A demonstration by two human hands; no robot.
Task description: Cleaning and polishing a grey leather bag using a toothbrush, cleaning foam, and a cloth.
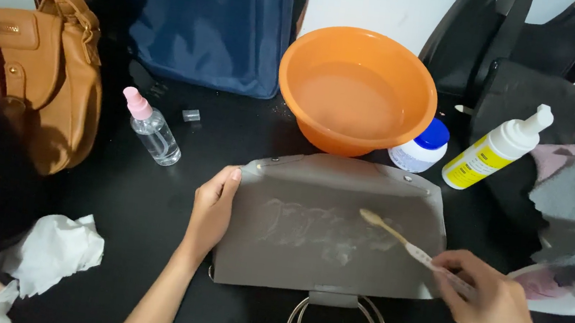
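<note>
1. Toward the left edge of the tabletop (124, 201) lies crumpled white tissue (50, 250); the risk there looks small, though it could soak up any water that runs that way.
2. One small clear spray bottle (154, 132) with a pink top stands left of centre, with one small grey cap (192, 115) just beside it. A careless elbow could tip the bottle.
3. The left hand (211, 210) lies flat on the left edge of the one grey bag (331, 224), fingers relaxed and spread over it, pinning rather than gripping. If that hand lifts, I reckon the bag will slide under the scrubbing.
4. The bag lies flat at the middle of the tabletop, near the front edge, with a foamy smear on its face. Too much scrubbing might mark the surface.
5. One orange basin (357, 90) of water sits just behind the bag, touching or nearly so. A shove could slop water over the bag.
6. One toothbrush (401, 243) rests its head on the foam; the right hand (494, 315) has its fingers clenched around the handle.
7. One white jar (420, 149) with a blue lid and one white-and-yellow pump bottle (494, 152) stand toward the right back corner; the tall bottle seems easy to knock.
</note>
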